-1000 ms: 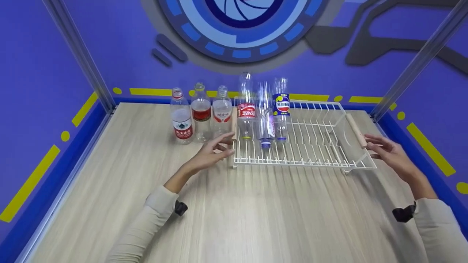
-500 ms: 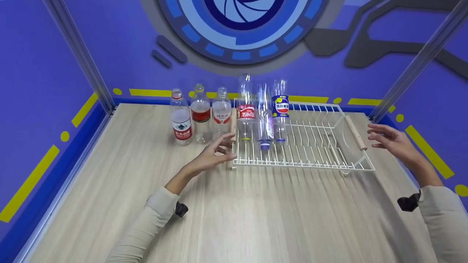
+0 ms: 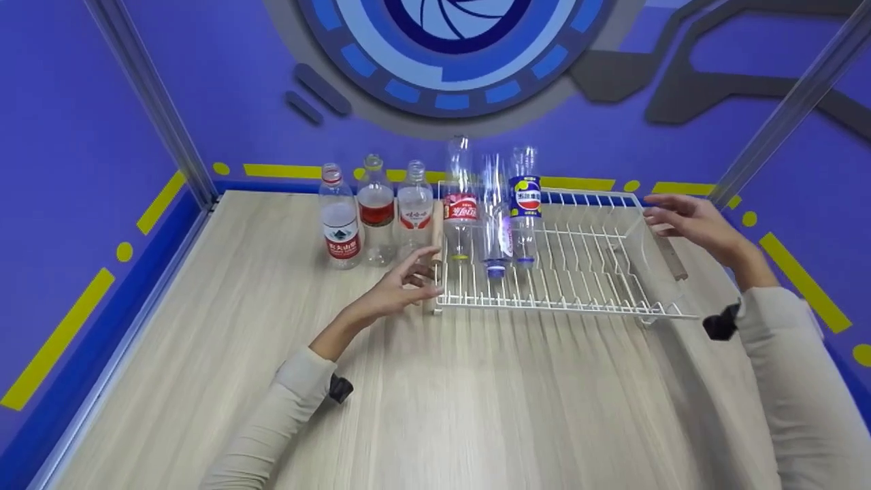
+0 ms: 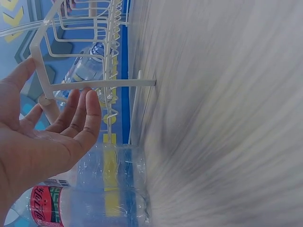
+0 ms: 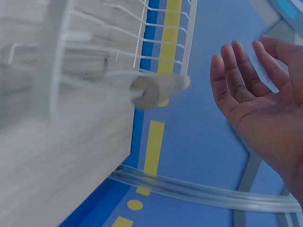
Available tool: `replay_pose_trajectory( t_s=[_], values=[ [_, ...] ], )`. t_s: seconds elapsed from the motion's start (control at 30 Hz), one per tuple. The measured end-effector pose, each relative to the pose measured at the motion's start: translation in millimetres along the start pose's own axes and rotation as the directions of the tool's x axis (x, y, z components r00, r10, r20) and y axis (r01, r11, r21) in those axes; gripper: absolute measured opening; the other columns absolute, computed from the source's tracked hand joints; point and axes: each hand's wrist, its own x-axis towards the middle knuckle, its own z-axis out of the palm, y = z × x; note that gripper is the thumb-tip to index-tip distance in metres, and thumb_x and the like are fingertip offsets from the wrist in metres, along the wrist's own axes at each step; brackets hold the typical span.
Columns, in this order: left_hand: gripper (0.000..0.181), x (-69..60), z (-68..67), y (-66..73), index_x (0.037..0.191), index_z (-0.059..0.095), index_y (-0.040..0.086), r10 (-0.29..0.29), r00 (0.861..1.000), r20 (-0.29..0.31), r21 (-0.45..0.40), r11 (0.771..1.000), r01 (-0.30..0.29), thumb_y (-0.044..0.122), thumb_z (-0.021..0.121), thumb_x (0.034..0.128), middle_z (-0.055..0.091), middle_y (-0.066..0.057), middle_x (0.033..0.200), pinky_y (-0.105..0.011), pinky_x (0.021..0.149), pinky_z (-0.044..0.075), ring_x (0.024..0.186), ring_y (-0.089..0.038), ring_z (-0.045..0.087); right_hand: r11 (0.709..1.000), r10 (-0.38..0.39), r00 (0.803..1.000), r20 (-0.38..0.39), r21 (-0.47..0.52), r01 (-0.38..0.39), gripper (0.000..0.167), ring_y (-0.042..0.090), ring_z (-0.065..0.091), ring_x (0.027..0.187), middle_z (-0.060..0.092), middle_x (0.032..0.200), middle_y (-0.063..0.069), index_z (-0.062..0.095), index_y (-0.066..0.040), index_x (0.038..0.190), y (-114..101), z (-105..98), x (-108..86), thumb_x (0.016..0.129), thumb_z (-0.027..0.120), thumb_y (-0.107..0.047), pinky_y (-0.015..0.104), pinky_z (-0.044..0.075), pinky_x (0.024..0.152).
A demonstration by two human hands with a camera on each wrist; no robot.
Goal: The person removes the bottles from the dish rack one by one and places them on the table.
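Observation:
A white wire dish rack (image 3: 571,311) with wooden handles stands on the table. Three clear plastic bottles lean neck-down in its left part: one with a red label (image 3: 461,206), one with a blue cap (image 3: 496,271), one with a dark blue label (image 3: 526,197). My left hand (image 3: 398,289) is at the rack's front left corner. In the left wrist view the thumb of that hand (image 4: 42,146) touches the white frame, its fingers loosely bent by the lower bar. Above the right wooden handle (image 3: 670,255) my right hand (image 3: 701,224) is raised, its fingers holding nothing.
Left of the rack, three uncapped bottles stand upright: a red-and-white labelled one (image 3: 340,235), a dark-red labelled one (image 3: 376,214) and a white-and-red labelled one (image 3: 415,211). Blue panels (image 3: 258,136) and metal posts (image 3: 146,102) enclose the wooden table (image 3: 476,395).
My right hand has moved off the right handle, first outward, then up and left toward the rack's far right corner. The left hand, rack and bottles stay in place.

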Motion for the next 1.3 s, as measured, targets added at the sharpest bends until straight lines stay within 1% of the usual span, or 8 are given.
replay_pose_trajectory(
  t_s=[0.2,0.3,0.53,0.63,0.73,0.97,1.17,1.3],
  values=[
    [0.074,-0.5,0.5,-1.0,0.16,0.029,0.028,-0.029,0.999,0.015,-0.027,0.999,0.03,0.019,0.068,0.0984,0.052,-0.026,0.141,-0.046,0.092,0.056,0.125,-0.032,0.055,0.982,0.158,0.975,0.157,-0.132,-0.138,0.039,0.0,0.065,0.1,0.068,0.111,-0.012,0.051,-0.005,0.144,-14,24,33.4,0.108,0.051,-0.023,0.021,0.058,0.085],
    [0.073,-0.3,2.8,-1.2,0.16,0.029,0.029,-0.044,0.999,0.017,-0.028,0.999,0.044,0.021,0.068,0.0985,0.054,-0.025,0.139,-0.046,0.091,0.056,0.124,-0.031,0.056,0.957,0.246,0.939,0.239,-0.214,-0.196,0.051,0.009,0.065,0.106,0.066,0.126,0.007,0.043,0.002,0.151,-18,40,47.0,0.108,0.051,-0.026,0.033,0.058,0.096],
    [0.075,2.7,12.6,-0.7,0.16,0.029,0.029,-0.045,0.998,0.033,-0.025,0.999,0.046,0.022,0.069,0.0979,0.058,-0.024,0.137,-0.046,0.092,0.055,0.121,-0.03,0.058,0.92,0.343,0.872,0.35,-0.311,-0.237,0.055,0.029,0.062,0.119,0.06,0.136,0.023,0.034,0.004,0.155,-18,69,69.3,0.109,0.047,-0.024,0.046,0.054,0.104],
    [0.075,3.1,13.5,-0.9,0.16,0.029,0.028,-0.041,0.998,0.039,-0.024,0.999,0.042,0.021,0.07,0.0978,0.059,-0.025,0.137,-0.042,0.091,0.053,0.121,-0.03,0.059,0.91,0.373,0.835,0.405,-0.334,-0.244,0.065,0.047,0.051,0.135,0.042,0.152,0.035,0.021,0.006,0.158,-21,82,75.3,0.109,0.048,-0.027,0.055,0.047,0.111],
    [0.075,2.9,12.5,-0.6,0.16,0.029,0.026,-0.031,0.999,0.034,-0.033,0.999,0.032,0.019,0.069,0.0978,0.058,-0.027,0.137,-0.038,0.092,0.052,0.122,-0.03,0.059,0.903,0.396,0.804,0.442,-0.348,-0.254,0.078,0.051,0.044,0.14,0.034,0.155,0.039,0.007,0.008,0.159,-25,93,82.3,0.108,0.05,-0.032,0.056,0.044,0.113],
    [0.075,2.3,8.8,-2.0,0.161,0.028,0.025,-0.031,0.999,0.023,-0.043,0.999,0.032,0.017,0.069,0.0981,0.058,-0.029,0.136,-0.036,0.09,0.052,0.119,-0.028,0.059,0.909,0.354,0.843,0.406,-0.361,-0.208,0.09,0.051,0.05,0.134,0.037,0.152,0.04,0.001,0.003,0.161,-32,110,95.4,0.104,0.059,-0.034,0.055,0.048,0.109],
    [0.076,0.9,4.6,-1.3,0.161,0.028,0.027,-0.036,0.999,0.016,-0.047,0.998,0.037,0.018,0.069,0.098,0.058,-0.028,0.136,-0.035,0.088,0.053,0.117,-0.028,0.06,0.891,0.403,0.796,0.452,-0.391,-0.229,0.1,0.049,0.049,0.136,0.034,0.154,0.039,-0.015,0.002,0.159,-36,122,104.2,0.104,0.059,-0.037,0.054,0.046,0.111],
    [0.075,-0.6,1.4,-2.2,0.161,0.029,0.026,-0.038,0.999,0.007,-0.038,0.999,0.038,0.019,0.069,0.0981,0.059,-0.026,0.135,-0.035,0.091,0.053,0.119,-0.029,0.06,0.891,0.401,0.794,0.457,-0.394,-0.224,0.11,0.047,0.051,0.135,0.04,0.151,0.038,-0.025,0.004,0.155,-42,134,111.6,0.102,0.061,-0.04,0.052,0.048,0.11]
  ],
)
